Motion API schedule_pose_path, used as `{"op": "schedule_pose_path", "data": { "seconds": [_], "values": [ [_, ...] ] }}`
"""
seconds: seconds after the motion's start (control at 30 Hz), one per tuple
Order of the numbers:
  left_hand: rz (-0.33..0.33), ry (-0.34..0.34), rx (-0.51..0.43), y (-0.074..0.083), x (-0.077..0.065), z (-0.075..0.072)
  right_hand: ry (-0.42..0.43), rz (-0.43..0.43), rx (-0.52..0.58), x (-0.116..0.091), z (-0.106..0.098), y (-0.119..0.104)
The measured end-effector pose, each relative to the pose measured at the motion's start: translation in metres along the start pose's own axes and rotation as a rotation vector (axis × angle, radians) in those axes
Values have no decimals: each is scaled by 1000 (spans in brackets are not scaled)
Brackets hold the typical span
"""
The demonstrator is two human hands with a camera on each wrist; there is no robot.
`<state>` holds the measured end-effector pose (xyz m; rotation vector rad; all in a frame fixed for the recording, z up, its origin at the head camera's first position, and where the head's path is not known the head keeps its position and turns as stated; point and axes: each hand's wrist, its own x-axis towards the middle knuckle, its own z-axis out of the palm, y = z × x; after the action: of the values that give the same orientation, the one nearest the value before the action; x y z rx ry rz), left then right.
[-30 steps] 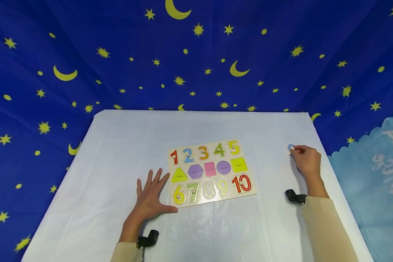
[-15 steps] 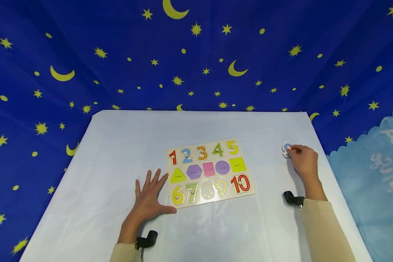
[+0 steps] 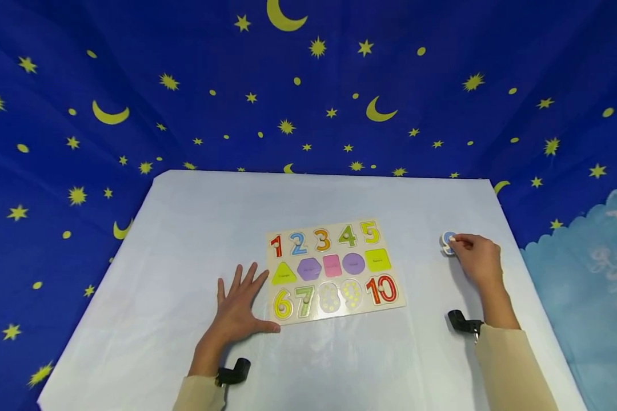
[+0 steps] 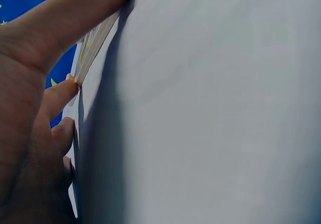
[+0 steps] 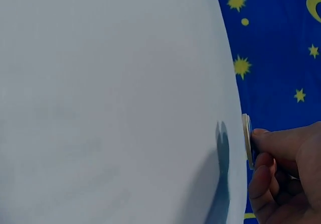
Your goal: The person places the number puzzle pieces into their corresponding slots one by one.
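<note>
In the head view my right hand (image 3: 477,260) pinches a blue number 9 puzzle piece (image 3: 448,243) between thumb and fingers. The piece's thin pale edge (image 5: 247,139) shows in the right wrist view, off the table, with the hand's shadow lying apart. My left hand (image 3: 240,311) is spread flat at the left side of a wooden number puzzle board (image 3: 402,294). Its thumb and a fingertip touch the board's edge (image 4: 98,45). Numbers 1 to 7 and 10 sit in the board. The 8-shaped recess (image 3: 330,297) and 9-shaped recess (image 3: 351,294) show printed dots.
A white-covered table (image 3: 308,365) carries the board at its middle. Behind it hangs a blue cloth (image 3: 329,74) with yellow stars and moons. A light blue panel (image 3: 591,274) stands on the right. Each wrist wears a black camera mount (image 3: 235,372).
My right hand has brought the 9 piece slightly left and nearer to me, and the piece now looks lifted. My left hand has stayed at the board's edge. The head view shifted slightly.
</note>
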<state>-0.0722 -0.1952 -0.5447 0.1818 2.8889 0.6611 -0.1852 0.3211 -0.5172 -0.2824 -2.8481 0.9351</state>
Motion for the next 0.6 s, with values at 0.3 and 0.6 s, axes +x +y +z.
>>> {"op": "schedule_pose_path", "data": {
  "seconds": [0.3, 0.6],
  "values": [
    [-12, -14, 6, 1, -8, 0, -62, -68, 8, -18, 5, -14],
    [6, 13, 10, 0, -5, 1, -53, -118, 11, -18, 1, -34]
  ]
}}
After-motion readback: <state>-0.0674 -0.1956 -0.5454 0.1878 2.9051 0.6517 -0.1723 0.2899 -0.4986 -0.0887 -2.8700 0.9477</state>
